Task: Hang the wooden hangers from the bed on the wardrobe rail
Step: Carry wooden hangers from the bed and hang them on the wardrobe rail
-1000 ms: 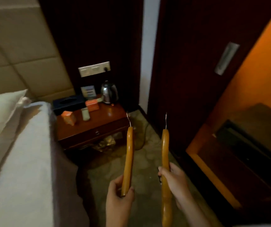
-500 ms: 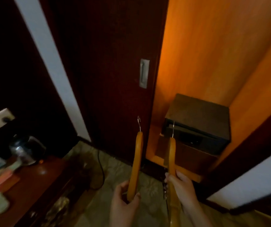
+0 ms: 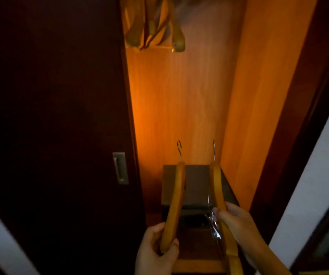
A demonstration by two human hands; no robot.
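Note:
My left hand (image 3: 155,253) grips the lower end of a wooden hanger (image 3: 176,199), held edge-on with its metal hook pointing up. My right hand (image 3: 237,223) grips a second wooden hanger (image 3: 218,187) with metal clips on it, hook also up. Both hangers stand in front of the open wardrobe. At the top of the wardrobe several wooden hangers (image 3: 155,26) hang side by side; the rail itself is out of view above the frame.
The dark sliding wardrobe door (image 3: 60,116) with a metal recessed handle (image 3: 120,168) fills the left. A dark safe box (image 3: 195,187) sits on the wardrobe floor under the held hangers. The orange side wall (image 3: 259,96) and a dark door frame bound the right.
The view has swung from the bed and nightstand to face the open wardrobe and tilted up. Both hands still hold their hangers; the hanging hangers at the top have come into view.

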